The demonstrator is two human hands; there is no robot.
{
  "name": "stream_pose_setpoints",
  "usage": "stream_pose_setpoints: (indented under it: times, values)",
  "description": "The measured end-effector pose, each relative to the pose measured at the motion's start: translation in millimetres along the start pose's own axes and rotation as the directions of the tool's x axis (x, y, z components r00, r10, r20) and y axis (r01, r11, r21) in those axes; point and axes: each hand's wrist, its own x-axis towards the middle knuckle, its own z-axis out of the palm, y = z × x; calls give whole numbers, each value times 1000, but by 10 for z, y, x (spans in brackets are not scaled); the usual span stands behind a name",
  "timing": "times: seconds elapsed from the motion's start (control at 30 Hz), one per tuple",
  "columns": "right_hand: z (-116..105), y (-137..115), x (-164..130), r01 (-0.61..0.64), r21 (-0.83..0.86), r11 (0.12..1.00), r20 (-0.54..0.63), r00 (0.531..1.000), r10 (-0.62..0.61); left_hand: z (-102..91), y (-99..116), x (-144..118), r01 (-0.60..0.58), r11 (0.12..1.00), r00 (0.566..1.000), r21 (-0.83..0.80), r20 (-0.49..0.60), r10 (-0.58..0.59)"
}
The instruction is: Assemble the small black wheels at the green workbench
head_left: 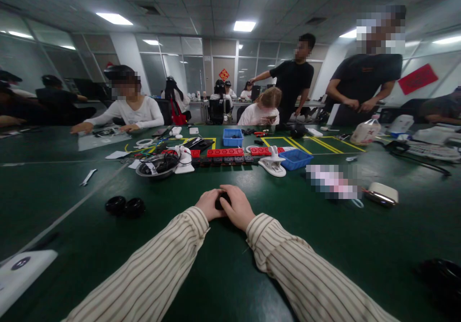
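Observation:
My left hand (208, 204) and my right hand (238, 207) meet over the green table, just in front of me. Both are closed around a small black round object (222, 200), mostly covered by my fingers, so its kind does not show. The right hand's fingers reach across its top, while the left grips it from the side. To the left sit two glossy black round pieces (124, 206), side by side on the table. Beyond my hands stands a white clip-like stand (273, 162).
Red and black socket strips (225, 153) lie across the table between two blue baskets (232, 137) and a clear bowl of black cables (157, 166). A wrench (88, 177) lies left, a cream-coloured case (382, 194) right. Several people sit or stand beyond.

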Motion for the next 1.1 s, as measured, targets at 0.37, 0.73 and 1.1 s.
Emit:
stream_pose_setpoints:
  times: [0.37,0.73,1.1]
  values:
    - [38,-5,15,-143,-67,987,-5,990,143,46,10,12,74,997,995,-13,-68,-75]
    - [-16,-21,27,67,99,993,65,995,-74,24,-109,71,-55,991,997,-125,51,62]
    - [51,23,12,-206,-51,977,-61,977,203,21,108,-39,137,991,988,-2,-72,-137]
